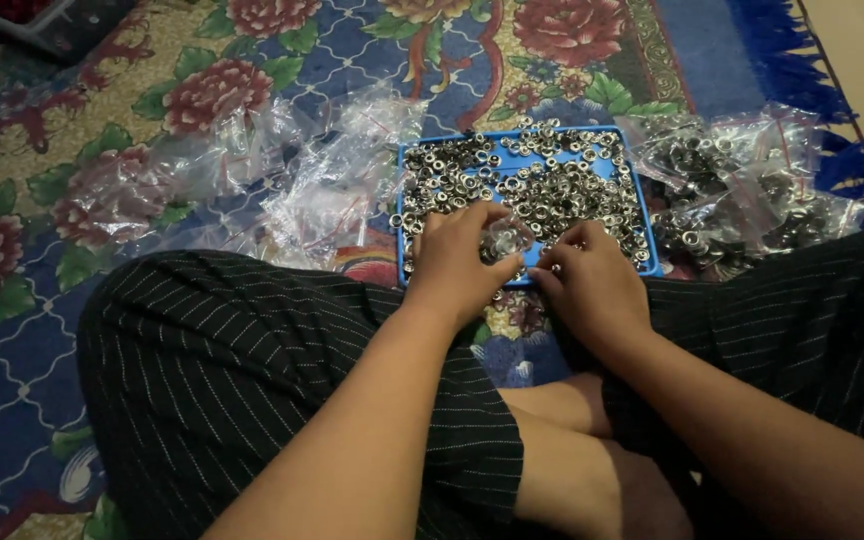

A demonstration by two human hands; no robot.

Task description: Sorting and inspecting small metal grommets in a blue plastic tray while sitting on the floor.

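Small clear plastic bag point(505, 238), thin, limp and slippery, sits pinched at its mouth by the left hand point(457, 262) over the blue plastic tray point(652, 268) of small silver metal rings point(552, 190); right hand point(592, 285), fingers curled, pinches something tiny beside it, likely a ring.

The near edge of the flat blue plastic tray point(414, 150) lies hidden behind the left hand point(455, 262) and right hand point(592, 285). The small clear plastic bag point(505, 238) between the fingers point(484, 214) is blurred, its contents unreadable. The small silver metal rings point(552, 190) are too tiny to tell apart. Both forearms run off the bottom edge.
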